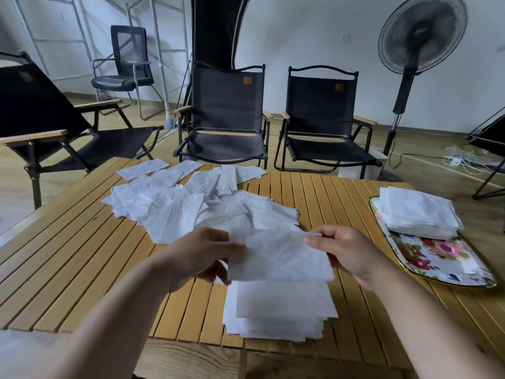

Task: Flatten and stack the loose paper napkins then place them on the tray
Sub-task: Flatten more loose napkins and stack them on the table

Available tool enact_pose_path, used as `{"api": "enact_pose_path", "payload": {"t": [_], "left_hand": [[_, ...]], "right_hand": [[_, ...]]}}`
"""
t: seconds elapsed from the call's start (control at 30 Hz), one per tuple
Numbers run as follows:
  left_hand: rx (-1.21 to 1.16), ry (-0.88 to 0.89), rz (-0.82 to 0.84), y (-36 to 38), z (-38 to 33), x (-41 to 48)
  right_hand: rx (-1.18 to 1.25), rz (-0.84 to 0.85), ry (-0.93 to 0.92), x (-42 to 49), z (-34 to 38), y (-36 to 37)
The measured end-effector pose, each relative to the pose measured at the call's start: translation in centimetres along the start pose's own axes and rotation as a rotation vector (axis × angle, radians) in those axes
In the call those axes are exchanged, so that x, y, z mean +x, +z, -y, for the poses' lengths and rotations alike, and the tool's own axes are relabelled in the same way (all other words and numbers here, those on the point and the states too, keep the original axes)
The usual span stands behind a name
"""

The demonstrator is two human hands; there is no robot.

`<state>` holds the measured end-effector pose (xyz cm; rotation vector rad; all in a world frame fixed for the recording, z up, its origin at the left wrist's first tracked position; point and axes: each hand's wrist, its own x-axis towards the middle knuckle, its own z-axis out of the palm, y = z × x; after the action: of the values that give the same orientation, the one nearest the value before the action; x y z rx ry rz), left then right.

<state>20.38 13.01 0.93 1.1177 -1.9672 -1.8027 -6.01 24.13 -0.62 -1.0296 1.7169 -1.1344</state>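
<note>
Loose napkins (191, 203) sprawl toward the desk's (68, 255) far edge; a floral tray (437, 258) with a stack sits at its right edge. Above the near-edge pile (278, 310), the left hand (196, 255) and right hand (352, 250) each pinch one side of a napkin (278, 255), held raised.

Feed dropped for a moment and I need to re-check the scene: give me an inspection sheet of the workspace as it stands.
Surface: slatted wooden table, napkins across its middle and right.
Job's things: loose napkins scattered at the far middle; flattened stack at the near edge; held napkin above that stack; floral tray at the right, bearing a finished stack.
Clutter: nothing seen.
Grippers: left hand and right hand each pinch one side of the held napkin.
Cables: white leads and power strip on the floor, far right.
Surroundings: black folding chairs, office chair, pedestal fan.
</note>
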Motion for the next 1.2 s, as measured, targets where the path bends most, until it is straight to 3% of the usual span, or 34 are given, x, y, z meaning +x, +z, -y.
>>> {"api": "enact_pose_path", "payload": {"t": [0.17, 0.3, 0.47, 0.67, 0.83, 0.9, 1.0, 1.13, 1.2], "left_hand": [[0.268, -0.105, 0.118, 1.9, 0.9, 1.3], [0.482, -0.127, 0.061, 2.1, 1.7, 2.7], [0.669, -0.038, -0.39, -0.5, 4.1, 4.8], [0.872, -0.128, -0.188, -2.2, 8.0, 6.8], [1.032, -0.041, -0.258, -2.0, 8.0, 7.3], [0.893, -0.005, -0.321, -1.9, 6.6, 6.9], [0.438, 0.032, -0.377, -1.7, 3.6, 4.8], [-0.271, 0.072, -0.175, -1.2, 0.1, 0.4], [-0.42, 0.067, -0.128, -1.0, -0.6, -0.5]], "right_hand": [[-0.365, 0.105, 0.148, -0.5, -2.3, -1.6], [-0.64, 0.072, 0.196, 0.1, -2.2, -0.5], [-0.657, -0.187, 0.134, 1.3, -0.8, 1.7], [-0.471, -0.233, 0.116, 2.8, 0.2, 4.6], [-0.415, -0.232, 0.075, 3.4, 1.1, 7.0], [-0.405, -0.223, 0.048, 3.5, 1.2, 7.3], [-0.384, -0.186, -0.007, 3.7, 0.9, 7.2], [-0.225, 0.048, -0.124, 3.3, 1.0, 6.3], [-0.092, 0.158, -0.133, 3.0, 1.3, 5.8]]}}
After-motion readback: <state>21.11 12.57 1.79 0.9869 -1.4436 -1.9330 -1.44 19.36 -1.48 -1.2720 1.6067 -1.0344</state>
